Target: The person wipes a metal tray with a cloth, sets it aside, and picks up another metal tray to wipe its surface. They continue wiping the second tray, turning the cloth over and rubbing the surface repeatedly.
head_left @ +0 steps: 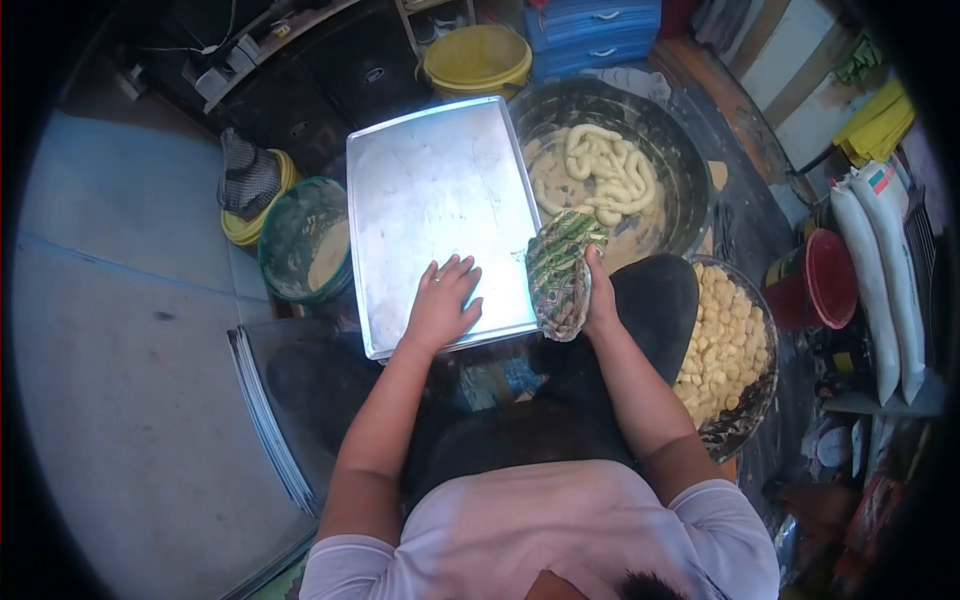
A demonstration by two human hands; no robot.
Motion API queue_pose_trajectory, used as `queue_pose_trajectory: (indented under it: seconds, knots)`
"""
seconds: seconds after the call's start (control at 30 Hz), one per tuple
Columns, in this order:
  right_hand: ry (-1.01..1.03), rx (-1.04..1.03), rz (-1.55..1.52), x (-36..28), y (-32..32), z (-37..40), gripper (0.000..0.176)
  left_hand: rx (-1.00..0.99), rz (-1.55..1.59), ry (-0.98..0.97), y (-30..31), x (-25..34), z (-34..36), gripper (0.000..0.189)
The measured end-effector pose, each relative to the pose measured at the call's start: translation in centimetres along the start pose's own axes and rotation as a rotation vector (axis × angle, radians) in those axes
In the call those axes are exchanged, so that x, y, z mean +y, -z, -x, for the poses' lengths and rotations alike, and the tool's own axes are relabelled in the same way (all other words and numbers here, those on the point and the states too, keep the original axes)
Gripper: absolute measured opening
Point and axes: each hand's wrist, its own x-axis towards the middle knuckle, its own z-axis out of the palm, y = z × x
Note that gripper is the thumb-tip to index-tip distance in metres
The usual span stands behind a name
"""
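Observation:
My left hand (446, 304) lies flat with fingers spread on the lower part of a shiny rectangular metal baking tray (430, 190). At the tray's right edge, my right hand (600, 297) grips a folded green patterned cloth (562, 270); its fingers are partly hidden behind the cloth. Just beyond that hand is a wide dark basin (685, 150) with a long coiled rope of dough (612, 175) on its floury bottom. Near my right forearm, a second round pan (768, 390) holds many small pale dough pieces (722, 350).
A green tub (275, 265) with flour-like powder stands left of the tray. Behind are a yellow bucket (478, 58) and blue drawers (590, 35). Several flat trays (268, 420) lean at the left. On the right are a red bucket (822, 280) and long white packages (868, 290).

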Motion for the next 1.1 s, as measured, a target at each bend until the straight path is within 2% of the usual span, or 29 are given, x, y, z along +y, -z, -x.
queue_pose_trajectory:
  seconds: [0.23, 0.43, 0.5, 0.63, 0.7, 0.77, 0.87, 0.97, 1.1]
  knots:
    - [0.007, 0.039, 0.020, -0.1, -0.3, 0.0, 0.058, 0.006, -0.026, -0.015, 0.7, 0.6, 0.0, 0.042]
    - [0.007, 0.045, 0.025, -0.1, -0.3, 0.1, 0.060, -0.071, 0.032, 0.029, 0.1, -1.0, -1.1, 0.048]
    - [0.011, 0.041, 0.025, 0.0, 0.0, -0.2, 0.060, -0.001, -0.004, 0.125, 0.0, 0.0, -1.9, 0.060]
    - [0.037, 0.050, -0.007, -0.1, -0.1, -0.3, 0.062, 0.010, -0.156, 0.157, -1.3, 1.9, -4.2, 0.071]
    - [0.113, 0.100, -0.037, -0.3, 0.1, -0.5, 0.063, -0.098, -0.162, 0.100, -1.5, 2.7, -5.4, 0.079]
    - [0.152, 0.125, -0.050, -0.5, 0.4, -0.5, 0.063, -0.089, -0.130, 0.080, -1.7, 2.4, -6.3, 0.075]
    - [0.141, 0.120, -0.062, -0.6, 0.7, -0.6, 0.064, 0.013, -0.070, 0.185, -2.5, 1.0, -7.9, 0.066]
    - [0.134, 0.091, -0.066, -0.3, 1.1, -0.8, 0.064, 0.034, -0.082, 0.239, -3.3, 1.0, -8.9, 0.067]
    - [0.123, 0.071, -0.061, -0.3, 0.8, -1.0, 0.064, 0.029, -0.123, 0.208, -1.7, 2.3, -8.2, 0.068]
